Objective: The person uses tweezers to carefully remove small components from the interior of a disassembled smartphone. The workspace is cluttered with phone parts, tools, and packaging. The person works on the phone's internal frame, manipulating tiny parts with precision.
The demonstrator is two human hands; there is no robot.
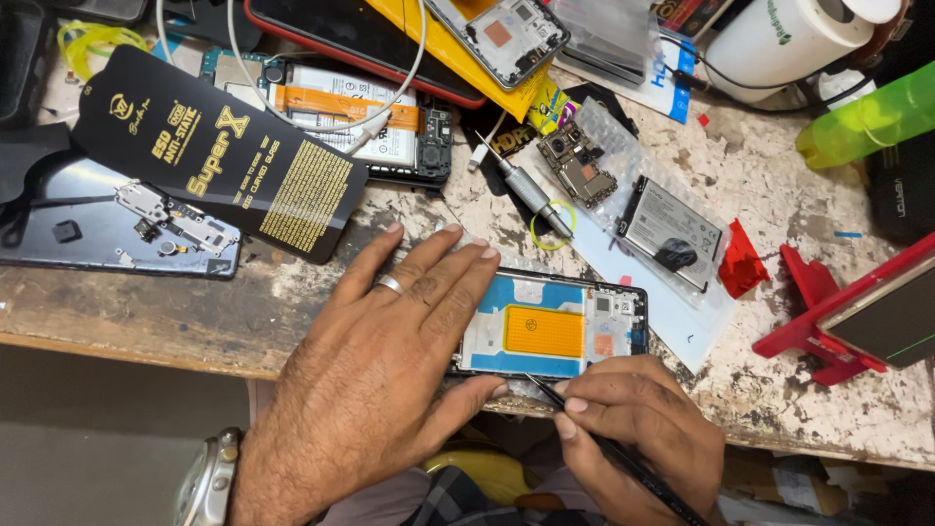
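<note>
Orange-padded phone frame [550, 326] lies stripped; my left hand [390, 341] presses flat, right hand [638, 419] pinches tweezers [604, 443] at its edge; reassembly remains.

Opened phone frame [550, 329] lies flat, blue-and-orange inside up, tweezers [623, 453] touching it.

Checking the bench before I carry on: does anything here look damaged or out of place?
The bench top is chipped and peeling, and the opened phone under the left hand overhangs its front edge.
</note>
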